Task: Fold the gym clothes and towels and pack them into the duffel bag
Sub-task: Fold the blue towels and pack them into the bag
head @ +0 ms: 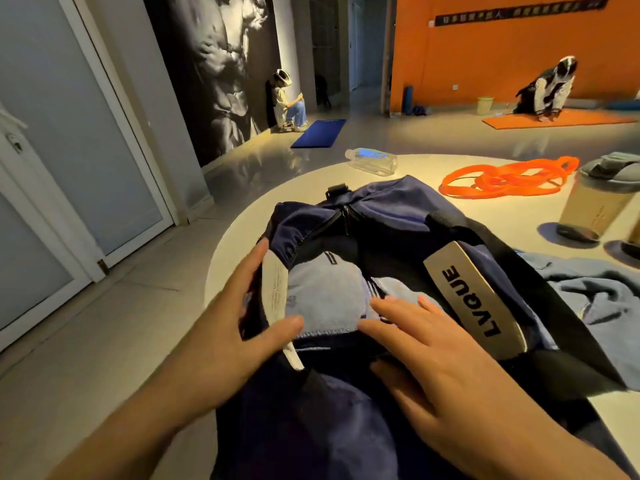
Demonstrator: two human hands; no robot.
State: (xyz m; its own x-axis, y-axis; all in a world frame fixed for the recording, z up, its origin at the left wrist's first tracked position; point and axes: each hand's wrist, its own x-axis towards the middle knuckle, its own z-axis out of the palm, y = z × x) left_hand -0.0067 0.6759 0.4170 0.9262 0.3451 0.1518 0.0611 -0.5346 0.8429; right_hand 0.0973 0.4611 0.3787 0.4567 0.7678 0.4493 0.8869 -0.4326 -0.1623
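Left hand (239, 327) gripping duffel bag (381, 216) rim, centre frame. Right hand (433, 355) relaxed flat on folded towel (322, 299) inside

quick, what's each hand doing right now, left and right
Left hand: holds the near rim of the duffel bag, thumb curled over its pale handle pad.
Right hand: open, straight fingers pressing the folded light-blue towel down inside the bag.

Duffel bag (398, 216) is matt navy woven cloth with black webbing straps (540, 306) and smooth, slightly shiny pale handle wraps (474, 292); towel (322, 299) inside looks soft, nappy light-blue terry. Far on the smooth off-white table (284, 202), a clear glossy plastic bottle (372, 161) and matt orange rubbery bands (505, 178). Floor (104, 323) is polished, reflective tile.
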